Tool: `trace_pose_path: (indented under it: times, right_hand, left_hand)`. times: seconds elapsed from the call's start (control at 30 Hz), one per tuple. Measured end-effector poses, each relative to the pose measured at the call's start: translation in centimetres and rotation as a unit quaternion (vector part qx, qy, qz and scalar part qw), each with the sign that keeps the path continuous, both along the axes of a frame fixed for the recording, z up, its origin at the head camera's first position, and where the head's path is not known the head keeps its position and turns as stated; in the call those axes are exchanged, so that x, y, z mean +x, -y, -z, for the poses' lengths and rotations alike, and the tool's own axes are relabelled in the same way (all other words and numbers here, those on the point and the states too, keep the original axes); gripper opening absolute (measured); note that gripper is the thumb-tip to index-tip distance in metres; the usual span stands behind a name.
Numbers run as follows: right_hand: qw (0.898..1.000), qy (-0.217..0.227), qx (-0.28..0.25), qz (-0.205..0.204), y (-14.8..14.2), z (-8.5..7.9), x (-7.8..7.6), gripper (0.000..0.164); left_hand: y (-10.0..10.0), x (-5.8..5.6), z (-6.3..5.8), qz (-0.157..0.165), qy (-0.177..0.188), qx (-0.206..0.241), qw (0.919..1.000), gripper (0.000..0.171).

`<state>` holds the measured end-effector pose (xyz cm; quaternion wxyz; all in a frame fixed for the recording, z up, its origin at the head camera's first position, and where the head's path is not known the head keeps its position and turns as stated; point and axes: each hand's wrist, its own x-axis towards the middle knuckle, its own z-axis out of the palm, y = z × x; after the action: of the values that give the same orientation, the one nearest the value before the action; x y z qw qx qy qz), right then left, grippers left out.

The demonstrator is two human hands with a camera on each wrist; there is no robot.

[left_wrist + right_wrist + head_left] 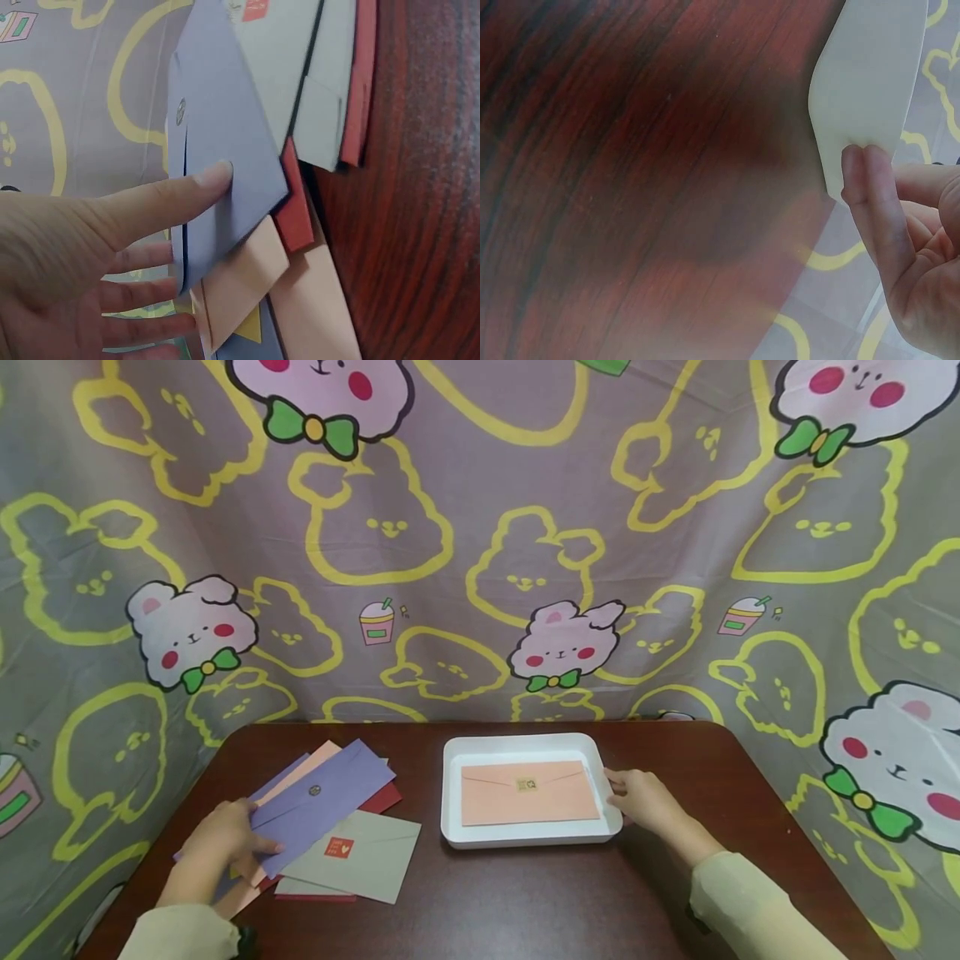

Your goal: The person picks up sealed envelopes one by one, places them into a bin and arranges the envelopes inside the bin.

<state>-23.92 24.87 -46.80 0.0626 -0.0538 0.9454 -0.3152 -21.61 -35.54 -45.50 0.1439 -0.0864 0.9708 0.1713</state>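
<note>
At the left of the head view, my left hand (pixel 225 839) is on a purple envelope (pixel 322 797) with a round seal. The left wrist view shows its thumb (pixel 214 178) across the envelope's face and the other fingers at the far side, partly hidden. Under and around it lie more envelopes, among them a grey-green envelope (pixel 375 856) with a red sticker. My right hand (pixel 645 797) holds the right side of a white tray (pixel 525 841); two fingertips (pixel 870 161) press its outer wall. Flat inside the tray lies a peach envelope (pixel 495 802) with a small tan sticker.
The dark red-brown table (pixel 517 910) carries the tray and the envelope pile. Red envelopes (pixel 386 797) and peach envelopes (pixel 315 300) stick out of the pile. A patterned cloth (pixel 480 560) hangs behind the table and along both sides.
</note>
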Motion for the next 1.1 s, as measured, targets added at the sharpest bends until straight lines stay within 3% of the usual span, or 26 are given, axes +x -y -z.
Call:
trace_pose_path:
  times: [0.23,0.43,0.6,0.7,0.87,1.1]
  right_hand:
    - [1.000,-0.002,0.005,-0.001,0.1,0.0,0.0,0.048]
    - [1.000,0.001,0.005,0.002,0.1,-0.2,0.2,0.048]
    - [1.000,-0.002,0.011,0.002,0.0,-0.2,0.2,0.048]
    - [1.000,-0.006,0.011,-0.002,0.0,-0.2,0.2,0.048]
    - [1.000,-0.014,0.009,-0.011,0.0,0.1,0.0,0.048]
    - [1.000,-0.023,0.013,-0.013,0.0,0.1,0.0,0.048]
  left_hand:
    - [0.2,0.1,-0.6,-0.006,-0.042,0.033,0.9985,0.082]
    - [0.8,0.2,-1.6,0.000,-0.111,0.098,0.9890,0.047]
    - [1.2,0.2,-1.6,-0.024,-0.116,0.148,0.9819,0.044]
    - [1.3,0.4,-1.0,-0.044,-0.113,0.211,0.9700,0.047]
    - [1.7,1.0,-0.2,-0.074,-0.106,0.317,0.9397,0.056]
    - [1.9,1.1,0.2,-0.070,-0.107,0.353,0.9267,0.053]
